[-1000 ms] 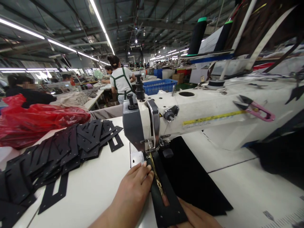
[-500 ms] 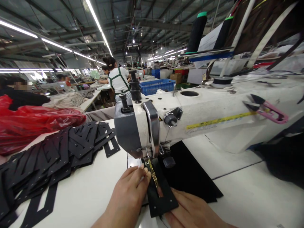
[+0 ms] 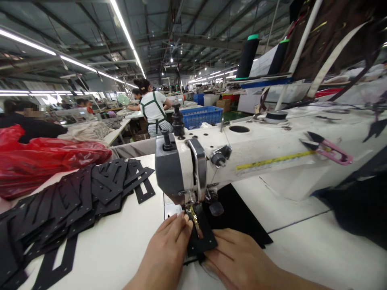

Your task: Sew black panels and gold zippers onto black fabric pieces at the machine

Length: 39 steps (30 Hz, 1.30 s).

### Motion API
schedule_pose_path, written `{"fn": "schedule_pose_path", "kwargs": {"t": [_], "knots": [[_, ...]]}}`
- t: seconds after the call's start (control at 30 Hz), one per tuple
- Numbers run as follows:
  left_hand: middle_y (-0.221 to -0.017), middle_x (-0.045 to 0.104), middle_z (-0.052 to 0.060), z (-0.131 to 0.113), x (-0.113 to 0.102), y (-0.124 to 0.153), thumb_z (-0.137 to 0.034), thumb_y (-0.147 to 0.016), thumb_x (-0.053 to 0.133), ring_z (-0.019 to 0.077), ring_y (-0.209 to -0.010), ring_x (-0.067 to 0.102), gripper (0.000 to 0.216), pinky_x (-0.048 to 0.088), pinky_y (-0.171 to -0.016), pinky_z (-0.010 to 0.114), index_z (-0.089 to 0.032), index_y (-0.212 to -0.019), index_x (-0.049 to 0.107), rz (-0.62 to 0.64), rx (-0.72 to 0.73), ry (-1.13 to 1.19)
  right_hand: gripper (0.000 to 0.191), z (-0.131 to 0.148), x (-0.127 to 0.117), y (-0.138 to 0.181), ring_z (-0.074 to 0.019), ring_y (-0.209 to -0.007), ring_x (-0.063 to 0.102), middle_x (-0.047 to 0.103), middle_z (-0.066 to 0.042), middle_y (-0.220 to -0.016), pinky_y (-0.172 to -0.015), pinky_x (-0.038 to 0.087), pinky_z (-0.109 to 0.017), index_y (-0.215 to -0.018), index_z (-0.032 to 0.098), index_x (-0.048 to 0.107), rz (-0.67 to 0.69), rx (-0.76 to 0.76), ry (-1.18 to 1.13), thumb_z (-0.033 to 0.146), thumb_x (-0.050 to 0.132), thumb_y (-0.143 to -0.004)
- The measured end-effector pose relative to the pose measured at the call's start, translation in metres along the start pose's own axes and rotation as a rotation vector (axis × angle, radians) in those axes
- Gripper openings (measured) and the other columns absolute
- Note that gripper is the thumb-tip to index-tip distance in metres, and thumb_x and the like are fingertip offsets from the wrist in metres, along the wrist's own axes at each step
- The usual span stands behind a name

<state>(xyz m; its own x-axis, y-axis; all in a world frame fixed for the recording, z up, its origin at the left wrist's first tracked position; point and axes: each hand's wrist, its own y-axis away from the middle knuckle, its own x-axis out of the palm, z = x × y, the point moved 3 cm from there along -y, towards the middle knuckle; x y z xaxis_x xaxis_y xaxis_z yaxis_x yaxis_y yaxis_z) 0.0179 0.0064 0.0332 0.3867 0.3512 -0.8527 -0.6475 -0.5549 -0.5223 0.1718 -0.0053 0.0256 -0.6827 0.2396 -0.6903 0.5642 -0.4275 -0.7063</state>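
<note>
A black slotted panel (image 3: pixel 202 241) with small holes at its near end lies under the needle of a sewing machine (image 3: pixel 171 173). Gold zipper teeth (image 3: pixel 195 219) show through its slot. My left hand (image 3: pixel 169 245) presses bunched fingertips onto the panel's left side, close to the presser foot. At the near right corner, my right hand (image 3: pixel 242 255) grips the panel's edge, its thumb partly hidden. Beneath the machine arm, a flat black piece of material (image 3: pixel 242 217) lies to the right of the panel.
Many similar black slotted panels (image 3: pixel 78 197) overlap in a pile on the left of the white table (image 3: pixel 111 245). Behind them is a red plastic bag (image 3: pixel 54 161). Pink-handled thread snips (image 3: pixel 332 151) rest on the machine arm. A blue crate (image 3: pixel 202 117) and a person (image 3: pixel 154 106) are farther back.
The panel has slid away from me, farther under the presser foot, and my right hand has moved with its near end. My left fingers stay beside the foot. The view has shifted slightly.
</note>
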Motion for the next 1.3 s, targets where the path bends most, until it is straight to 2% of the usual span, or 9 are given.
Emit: {"fn": "schedule_pose_path", "kwargs": {"t": [0.1,0.2,0.37,0.47,0.6,0.77,1.0,1.13,1.3], "knots": [[-0.112,0.059,0.016,-0.005,0.0,0.007,-0.005,-0.078,0.038,0.0254,-0.104,0.056,0.039,0.05,-0.087,0.044,-0.011,-0.115,0.051,0.064,-0.047,0.001,0.015,-0.011,-0.002,-0.006,-0.0198,-0.084,0.058,0.064,-0.006,-0.086,-0.078,0.048,-0.033,-0.085,0.014,0.062,0.095,0.143,-0.026,0.01,0.048,-0.082],[-0.112,0.057,0.018,-0.007,0.002,0.011,-0.003,-0.068,0.041,0.0284,-0.105,0.054,0.048,0.049,-0.087,0.047,-0.008,-0.115,0.051,0.107,-0.147,0.041,0.016,-0.025,-0.001,-0.02,-0.0205,-0.091,0.056,0.061,-0.008,-0.097,-0.081,0.047,-0.032,-0.084,0.015,0.061,0.252,0.291,-0.095,0.006,0.055,-0.072],[-0.093,0.057,0.014,-0.01,0.002,0.007,-0.002,-0.066,0.041,0.0263,-0.088,0.055,0.035,0.05,-0.076,0.045,-0.011,-0.095,0.058,0.058,-0.262,0.157,0.014,-0.035,0.003,-0.042,-0.0146,-0.078,0.059,0.063,-0.003,-0.084,-0.07,0.046,-0.023,-0.078,0.016,0.058,0.418,0.244,-0.185,0.003,0.054,-0.073],[-0.086,0.055,0.011,-0.01,0.002,0.006,-0.001,-0.069,0.039,0.0242,-0.082,0.053,0.028,0.049,-0.072,0.043,-0.014,-0.084,0.058,0.016,-0.305,0.203,0.014,-0.038,0.008,-0.045,-0.0145,-0.071,0.059,0.064,-0.003,-0.078,-0.065,0.045,-0.023,-0.077,0.015,0.058,0.432,0.245,-0.103,0.003,0.051,-0.076],[-0.089,0.055,0.009,-0.011,0.002,0.007,0.0,-0.063,0.042,0.0238,-0.084,0.052,0.039,0.048,-0.073,0.042,-0.016,-0.095,0.058,0.032,-0.27,0.2,0.012,-0.042,0.016,-0.04,-0.0164,-0.071,0.06,0.065,-0.004,-0.076,-0.064,0.044,-0.024,-0.076,0.015,0.059,0.407,0.302,-0.047,0.007,0.05,-0.079],[-0.092,0.054,0.009,-0.012,0.002,0.004,-0.002,-0.066,0.047,0.0253,-0.087,0.051,0.042,0.047,-0.074,0.044,-0.017,-0.103,0.059,0.107,-0.243,0.166,0.028,-0.051,0.018,-0.029,-0.0204,-0.07,0.061,0.064,-0.01,-0.075,-0.065,0.044,-0.03,-0.077,0.013,0.06,0.333,0.412,0.045,0.015,0.034,-0.089],[-0.096,0.053,0.01,-0.011,0.004,0.002,0.0,-0.069,0.044,0.0258,-0.091,0.049,0.042,0.047,-0.077,0.046,-0.018,-0.105,0.059,0.138,-0.23,0.196,0.004,-0.059,0.016,-0.026,-0.0183,-0.078,0.061,0.065,-0.006,-0.081,-0.068,0.045,-0.024,-0.075,0.015,0.06,0.361,0.452,0.009,0.018,0.057,-0.074],[-0.095,0.052,0.011,-0.01,0.004,0.0,0.001,-0.07,0.042,0.0261,-0.09,0.049,0.04,0.048,-0.075,0.046,-0.015,-0.101,0.06,0.144,-0.207,0.217,0.008,-0.062,0.02,-0.027,-0.0163,-0.072,0.062,0.067,-0.003,-0.078,-0.062,0.045,-0.022,-0.077,0.017,0.062,0.411,0.524,0.029,0.019,0.055,-0.077],[-0.096,0.05,0.013,-0.009,0.004,-0.001,0.0,-0.072,0.04,0.0262,-0.092,0.047,0.038,0.048,-0.076,0.046,-0.011,-0.102,0.06,0.137,-0.175,0.23,0.019,-0.073,0.034,-0.033,-0.0232,-0.077,0.063,0.067,-0.009,-0.077,-0.065,0.046,-0.029,-0.079,0.015,0.064,0.449,0.642,0.169,0.02,0.046,-0.083]]}}
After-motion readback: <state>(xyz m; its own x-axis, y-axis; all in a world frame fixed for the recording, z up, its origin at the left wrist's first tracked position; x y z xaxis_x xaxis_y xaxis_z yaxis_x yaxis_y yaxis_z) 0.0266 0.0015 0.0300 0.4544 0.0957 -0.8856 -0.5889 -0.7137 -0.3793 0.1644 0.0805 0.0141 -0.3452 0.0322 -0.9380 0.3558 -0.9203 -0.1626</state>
